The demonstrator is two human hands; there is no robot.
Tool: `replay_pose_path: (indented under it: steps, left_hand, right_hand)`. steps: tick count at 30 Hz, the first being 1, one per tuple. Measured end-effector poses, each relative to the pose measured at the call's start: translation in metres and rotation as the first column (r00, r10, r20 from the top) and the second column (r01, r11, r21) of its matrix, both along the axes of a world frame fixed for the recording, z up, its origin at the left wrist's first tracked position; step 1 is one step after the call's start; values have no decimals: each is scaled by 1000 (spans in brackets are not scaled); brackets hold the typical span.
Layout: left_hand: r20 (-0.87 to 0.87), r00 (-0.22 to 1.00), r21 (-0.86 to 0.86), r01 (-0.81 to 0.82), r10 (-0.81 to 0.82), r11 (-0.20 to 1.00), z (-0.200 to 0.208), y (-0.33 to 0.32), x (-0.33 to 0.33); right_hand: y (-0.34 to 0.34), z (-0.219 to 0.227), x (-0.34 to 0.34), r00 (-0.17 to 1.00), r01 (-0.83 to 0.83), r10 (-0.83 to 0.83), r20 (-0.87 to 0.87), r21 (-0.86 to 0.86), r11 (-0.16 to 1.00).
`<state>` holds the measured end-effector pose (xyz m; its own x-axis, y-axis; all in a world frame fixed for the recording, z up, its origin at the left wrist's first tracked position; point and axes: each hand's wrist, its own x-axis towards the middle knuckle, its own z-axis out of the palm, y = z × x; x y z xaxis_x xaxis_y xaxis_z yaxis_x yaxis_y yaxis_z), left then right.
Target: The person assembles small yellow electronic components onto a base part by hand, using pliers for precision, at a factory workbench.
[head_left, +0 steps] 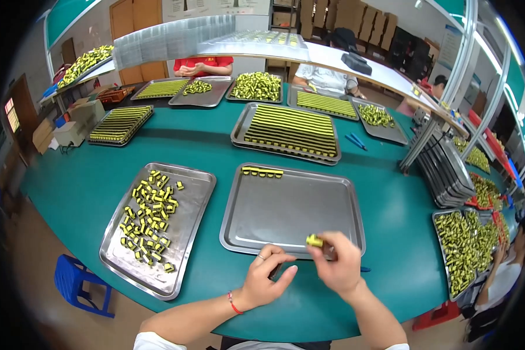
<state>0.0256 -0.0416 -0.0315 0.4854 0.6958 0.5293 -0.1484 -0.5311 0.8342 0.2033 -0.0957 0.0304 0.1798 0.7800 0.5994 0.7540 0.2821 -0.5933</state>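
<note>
Between the thumb and fingers of my right hand [339,262], a small yellow-and-black block-shaped component [314,240] is pinched above the near edge of a metal tray [291,213]. A short row of the same components [262,171] lines that tray's far left corner. My left hand [267,277] is just in front of the tray, fingers curled toward the thumb; a dark spot shows between them, too small to name. On the left, a second metal tray [186,233] carries a loose scatter of these components [151,219].
Beyond the near trays stands a tray of neat component rows [291,129], with blue tweezers [356,141] to its right. More filled trays line the far side, where other people sit. Stacked trays [443,169] stand right. A blue stool [83,286] is at lower left.
</note>
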Motion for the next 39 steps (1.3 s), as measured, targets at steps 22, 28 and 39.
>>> replay_pose_path:
  steps: [22,28,39]
  left_hand:
    - [-98,991,227,-64,89,972,-22,15,6]
    - [-109,990,225,-64,90,972,-19,13,12]
    - [-31,989,87,-144,147,986,-11,19,-13]
  right_hand:
    - [229,-28,40,905,342,-57,422,-638,690]
    - [227,-33,46,884,337,-31,467,-588,736]
    - [122,4,16,894,-348,147,-423,-449,823]
